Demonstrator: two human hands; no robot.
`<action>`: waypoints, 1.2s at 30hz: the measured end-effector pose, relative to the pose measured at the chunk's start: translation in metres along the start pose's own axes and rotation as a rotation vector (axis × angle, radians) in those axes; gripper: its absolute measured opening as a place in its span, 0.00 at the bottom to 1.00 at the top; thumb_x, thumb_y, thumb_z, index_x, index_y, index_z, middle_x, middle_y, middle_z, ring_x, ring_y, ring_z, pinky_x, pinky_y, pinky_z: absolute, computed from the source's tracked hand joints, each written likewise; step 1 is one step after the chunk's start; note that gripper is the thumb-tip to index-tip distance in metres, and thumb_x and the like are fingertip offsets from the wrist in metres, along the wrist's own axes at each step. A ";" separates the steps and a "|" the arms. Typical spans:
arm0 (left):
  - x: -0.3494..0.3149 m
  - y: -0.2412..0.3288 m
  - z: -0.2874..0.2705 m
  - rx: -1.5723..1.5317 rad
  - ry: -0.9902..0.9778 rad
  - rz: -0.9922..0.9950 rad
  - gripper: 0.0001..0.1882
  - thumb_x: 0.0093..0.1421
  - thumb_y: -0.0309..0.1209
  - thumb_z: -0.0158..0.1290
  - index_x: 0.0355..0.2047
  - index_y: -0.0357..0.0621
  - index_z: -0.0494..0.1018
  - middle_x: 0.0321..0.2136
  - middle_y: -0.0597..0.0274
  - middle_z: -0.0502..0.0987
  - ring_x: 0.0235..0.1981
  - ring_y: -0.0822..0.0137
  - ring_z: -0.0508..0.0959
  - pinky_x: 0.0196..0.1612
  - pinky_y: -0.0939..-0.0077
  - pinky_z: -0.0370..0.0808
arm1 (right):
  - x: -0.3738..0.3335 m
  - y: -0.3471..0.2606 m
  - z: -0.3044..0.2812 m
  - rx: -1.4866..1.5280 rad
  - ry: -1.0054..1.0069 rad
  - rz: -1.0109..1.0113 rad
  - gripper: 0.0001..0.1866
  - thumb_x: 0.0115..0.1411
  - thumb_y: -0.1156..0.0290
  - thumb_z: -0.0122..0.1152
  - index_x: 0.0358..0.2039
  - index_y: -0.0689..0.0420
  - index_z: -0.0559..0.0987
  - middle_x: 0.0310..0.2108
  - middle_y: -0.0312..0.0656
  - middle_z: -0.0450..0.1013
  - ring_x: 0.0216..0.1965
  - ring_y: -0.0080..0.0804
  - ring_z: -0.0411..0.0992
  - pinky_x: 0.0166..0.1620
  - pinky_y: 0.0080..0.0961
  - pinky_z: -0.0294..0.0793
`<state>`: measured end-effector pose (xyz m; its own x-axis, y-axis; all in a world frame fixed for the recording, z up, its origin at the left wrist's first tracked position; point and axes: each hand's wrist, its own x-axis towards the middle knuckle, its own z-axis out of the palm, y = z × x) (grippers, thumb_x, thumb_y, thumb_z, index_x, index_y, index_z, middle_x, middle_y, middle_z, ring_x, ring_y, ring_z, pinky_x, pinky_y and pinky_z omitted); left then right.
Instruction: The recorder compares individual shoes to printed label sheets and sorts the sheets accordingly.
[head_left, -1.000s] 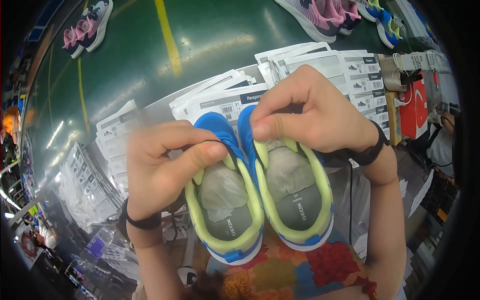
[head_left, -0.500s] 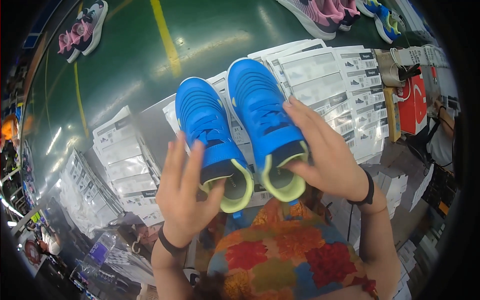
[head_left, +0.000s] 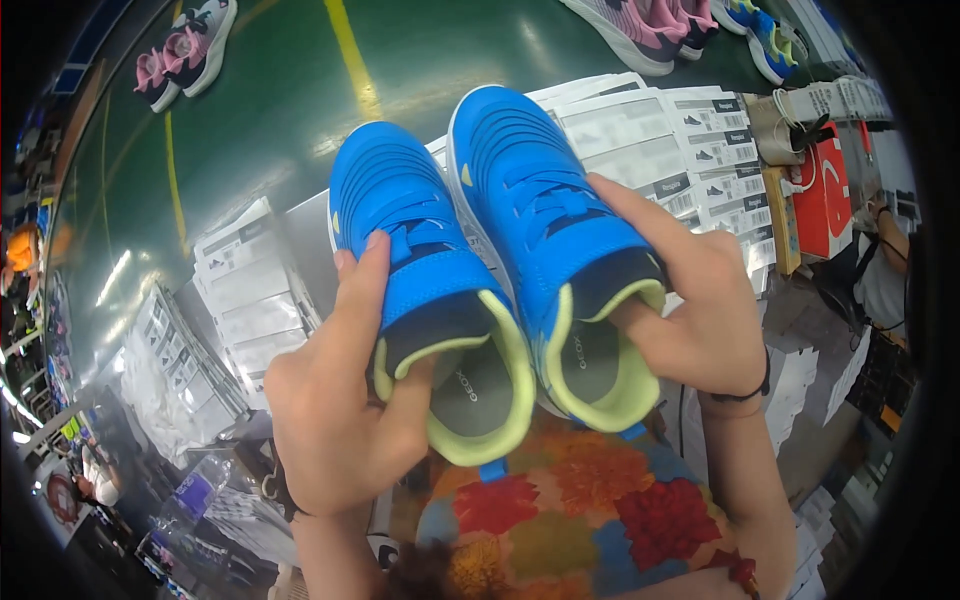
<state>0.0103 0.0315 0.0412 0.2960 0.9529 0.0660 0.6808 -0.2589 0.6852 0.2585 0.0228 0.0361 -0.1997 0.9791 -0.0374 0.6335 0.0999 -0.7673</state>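
A pair of blue sneakers with lime-green collar linings and grey insoles is side by side in front of me, toes pointing away. On the left sneaker (head_left: 388, 185), my left hand (head_left: 335, 410) is closed round the side, thumb inside the opening and fingers along the outer side by the strap. My right hand (head_left: 705, 300) grips the right sneaker (head_left: 515, 140) the same way, its thumb tucked into the collar. Both sneakers appear held up above sheets of labels. The outer soles are mostly hidden.
Stacks of printed label sheets (head_left: 625, 135) lie behind and right of the sneakers, with more label sheets (head_left: 250, 285) at left. Pink-and-navy sneakers (head_left: 200, 50) stand far left on the green surface (head_left: 270, 120). Other shoes (head_left: 640, 30) sit far right, near a red box (head_left: 825, 200).
Both sneakers have come up and closer to me, looking larger. My hands have closed more firmly on their sides, and the view has shifted slightly.
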 end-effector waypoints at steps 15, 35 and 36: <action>-0.004 -0.024 0.041 0.199 -0.314 -0.045 0.44 0.44 0.19 0.55 0.63 0.42 0.53 0.55 0.14 0.54 0.31 0.31 0.76 0.34 0.56 0.77 | -0.014 0.028 0.041 -0.063 -0.044 0.071 0.36 0.47 0.78 0.60 0.59 0.66 0.63 0.26 0.59 0.73 0.28 0.55 0.75 0.32 0.37 0.74; -0.018 -0.003 0.000 -0.617 0.469 -0.076 0.29 0.62 0.26 0.48 0.63 0.32 0.55 0.55 0.35 0.67 0.55 0.52 0.71 0.59 0.63 0.66 | -0.041 0.023 0.010 0.845 0.426 0.172 0.27 0.48 0.81 0.61 0.52 0.67 0.72 0.45 0.48 0.74 0.45 0.29 0.74 0.51 0.25 0.71; -0.005 -0.008 0.016 -0.648 0.399 -0.033 0.29 0.62 0.25 0.48 0.62 0.33 0.56 0.54 0.36 0.67 0.54 0.52 0.71 0.59 0.63 0.66 | -0.042 0.024 0.004 0.843 0.475 0.200 0.27 0.48 0.81 0.61 0.52 0.67 0.72 0.45 0.48 0.74 0.44 0.29 0.74 0.51 0.25 0.71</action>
<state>0.0141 0.0261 0.0234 -0.0657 0.9753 0.2110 0.1193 -0.2023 0.9720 0.2790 -0.0168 0.0166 0.2905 0.9519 -0.0971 -0.1537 -0.0537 -0.9867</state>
